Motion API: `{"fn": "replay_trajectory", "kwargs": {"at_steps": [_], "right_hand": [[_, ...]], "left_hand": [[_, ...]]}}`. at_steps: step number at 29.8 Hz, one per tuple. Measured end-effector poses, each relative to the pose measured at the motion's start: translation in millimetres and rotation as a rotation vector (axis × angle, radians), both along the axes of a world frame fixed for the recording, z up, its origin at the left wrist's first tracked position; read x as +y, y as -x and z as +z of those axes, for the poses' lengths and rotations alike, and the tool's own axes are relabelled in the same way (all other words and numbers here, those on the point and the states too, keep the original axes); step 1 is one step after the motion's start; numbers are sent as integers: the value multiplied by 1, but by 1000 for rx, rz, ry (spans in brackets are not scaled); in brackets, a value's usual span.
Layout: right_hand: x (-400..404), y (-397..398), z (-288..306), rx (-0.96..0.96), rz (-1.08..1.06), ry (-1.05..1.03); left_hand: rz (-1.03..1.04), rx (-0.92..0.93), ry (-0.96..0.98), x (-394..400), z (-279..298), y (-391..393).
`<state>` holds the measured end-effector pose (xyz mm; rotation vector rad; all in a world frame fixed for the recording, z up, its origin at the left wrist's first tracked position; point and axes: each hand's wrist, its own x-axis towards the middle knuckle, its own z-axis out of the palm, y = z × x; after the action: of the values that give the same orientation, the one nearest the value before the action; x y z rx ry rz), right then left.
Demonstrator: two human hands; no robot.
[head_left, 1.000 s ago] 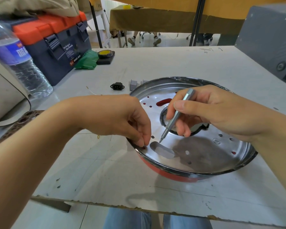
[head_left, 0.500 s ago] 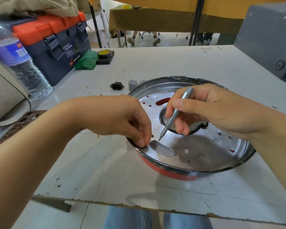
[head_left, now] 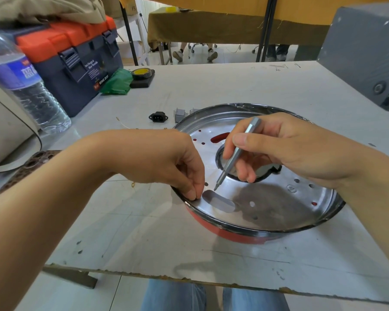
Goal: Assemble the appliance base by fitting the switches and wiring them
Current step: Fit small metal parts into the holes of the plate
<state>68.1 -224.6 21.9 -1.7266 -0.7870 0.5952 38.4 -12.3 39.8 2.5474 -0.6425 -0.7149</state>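
Note:
The round appliance base [head_left: 279, 205], shiny metal inside and red outside, lies on the white table. My left hand [head_left: 166, 162] pinches something small at the base's near-left rim; what it pinches is hidden under the fingertips. My right hand [head_left: 285, 149] holds a slim grey screwdriver [head_left: 236, 153] like a pen, tip down just above the plate, next to an oblong slot [head_left: 218, 202]. A black power socket [head_left: 158, 117] and two small grey switches [head_left: 180, 114] lie on the table behind the base.
A blue and orange toolbox [head_left: 76, 61] stands at the back left with a water bottle [head_left: 25, 86] beside it. Green cloth [head_left: 117, 81] and a yellow tape roll [head_left: 143, 74] lie near it. A grey box [head_left: 364, 55] is at the back right. The table's front edge [head_left: 189, 277] is close.
Almost nothing moved. The screwdriver tip stays beside the slot, and my left hand keeps its pinch at the rim.

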Motion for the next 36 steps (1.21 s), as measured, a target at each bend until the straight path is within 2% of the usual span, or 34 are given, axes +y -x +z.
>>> {"fn": "replay_trajectory", "kwargs": {"at_steps": [10,18,36], "right_hand": [[1,1,1,-3,-5,-1],[-1,2,3,-7,-3,13],[7,10,12,-70,54,20]], "left_hand": [[-4,-21,-32,-3,1,0],[-1,-110,-34,-3,-1,3],[55,-80,6,-2,-2,4]]}}
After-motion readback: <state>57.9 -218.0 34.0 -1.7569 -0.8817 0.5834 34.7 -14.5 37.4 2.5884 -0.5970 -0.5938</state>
